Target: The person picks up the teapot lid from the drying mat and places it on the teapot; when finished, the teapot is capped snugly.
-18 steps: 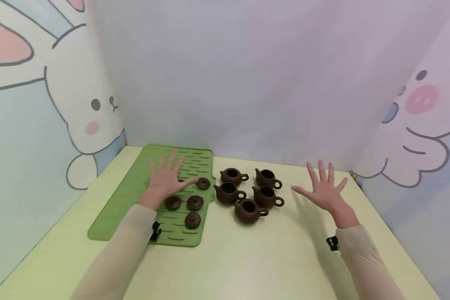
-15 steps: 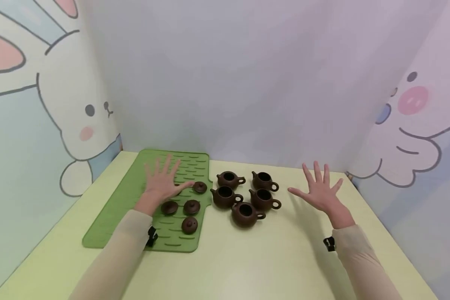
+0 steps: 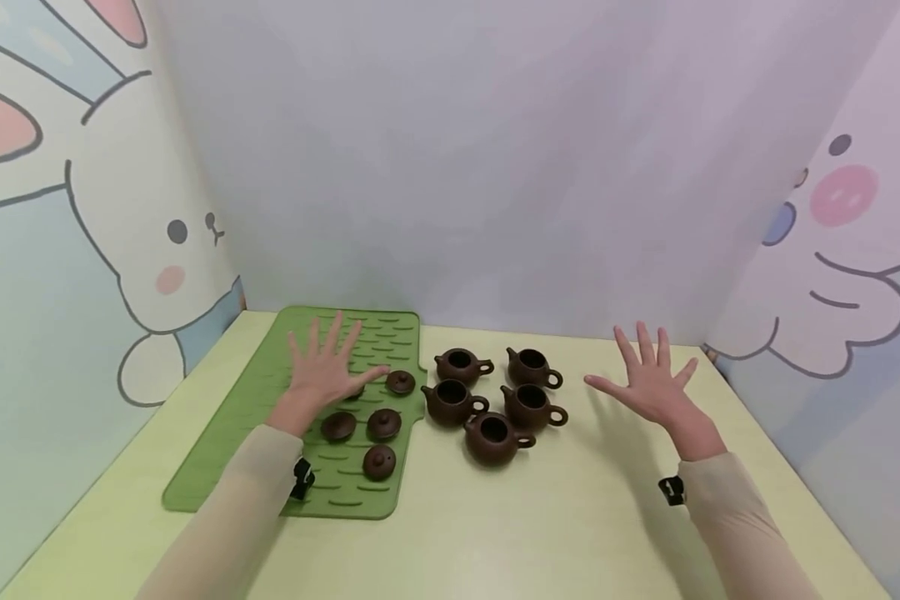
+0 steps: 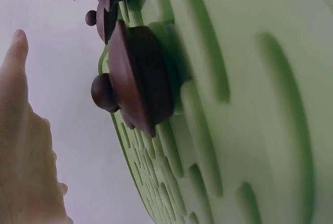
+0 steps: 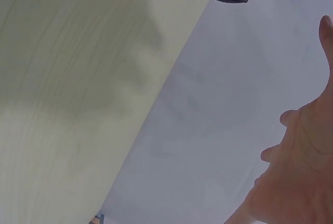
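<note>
With fingers spread and nothing held, my left hand (image 3: 320,377) hovers over the green ridged mat (image 3: 225,450). Several dark brown teapot lids lie on the mat, among them a knobbed lid (image 3: 384,424), a front lid (image 3: 379,462) and a knobless-looking lid (image 3: 339,427); one is partly hidden by my left hand. In the left wrist view a lid (image 4: 136,76) stands out close to that hand. My right hand (image 3: 654,385) is held in the air, fingers spread, right of several small lidless brown teapots (image 3: 492,439). Their handles point right.
The pale yellow table (image 3: 540,533) holds everything. A grey-lilac backdrop (image 3: 450,167) rises behind it, and side panels with cartoon rabbits (image 3: 172,250) flank it. The teapots stand close together by the mat's right edge.
The head view has tilted slightly, so the mat, lids and teapots sit a little lower in it. Both hands stay spread in the air; no lid or teapot has been moved.
</note>
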Motion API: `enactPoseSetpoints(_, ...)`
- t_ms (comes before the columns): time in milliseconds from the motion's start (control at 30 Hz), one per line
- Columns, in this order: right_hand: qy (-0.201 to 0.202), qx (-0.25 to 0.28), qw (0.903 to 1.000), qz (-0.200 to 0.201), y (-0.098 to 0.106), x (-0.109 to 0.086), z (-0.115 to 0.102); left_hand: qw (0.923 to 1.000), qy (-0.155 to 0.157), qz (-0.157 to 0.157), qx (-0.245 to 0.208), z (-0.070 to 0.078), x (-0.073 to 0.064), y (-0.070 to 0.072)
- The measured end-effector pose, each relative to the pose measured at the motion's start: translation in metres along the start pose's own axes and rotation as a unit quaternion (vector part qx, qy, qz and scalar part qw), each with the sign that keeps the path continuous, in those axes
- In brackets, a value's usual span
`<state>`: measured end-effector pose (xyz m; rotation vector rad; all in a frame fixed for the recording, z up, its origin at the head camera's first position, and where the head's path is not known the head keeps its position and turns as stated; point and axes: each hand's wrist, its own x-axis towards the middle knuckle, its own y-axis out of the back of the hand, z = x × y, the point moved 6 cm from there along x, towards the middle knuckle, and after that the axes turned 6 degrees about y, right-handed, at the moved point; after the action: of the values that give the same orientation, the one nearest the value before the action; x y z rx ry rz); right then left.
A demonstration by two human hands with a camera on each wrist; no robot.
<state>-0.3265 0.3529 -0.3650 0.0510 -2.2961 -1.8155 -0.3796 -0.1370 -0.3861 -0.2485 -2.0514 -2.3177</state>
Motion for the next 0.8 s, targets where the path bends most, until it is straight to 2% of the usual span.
enactPoseSetpoints(167,-0.001,0.009,1.0,-0.003,0.003,-0.002,0.002,1.0,-0.003,-0.004,-0.007,0.003,0.001,0.0)
enactPoseSetpoints(467,-0.003,0.022,0.9996,-0.016,-0.003,-0.002,-0.005,0.9994,0.005,-0.022,-0.028,-0.002,-0.002,-0.004)
enactPoseSetpoints(800,-0.001,0.026,0.9994,-0.024,-0.003,0.003,-0.01,0.9991,0.003,-0.03,-0.031,-0.003,-0.001,0.0)
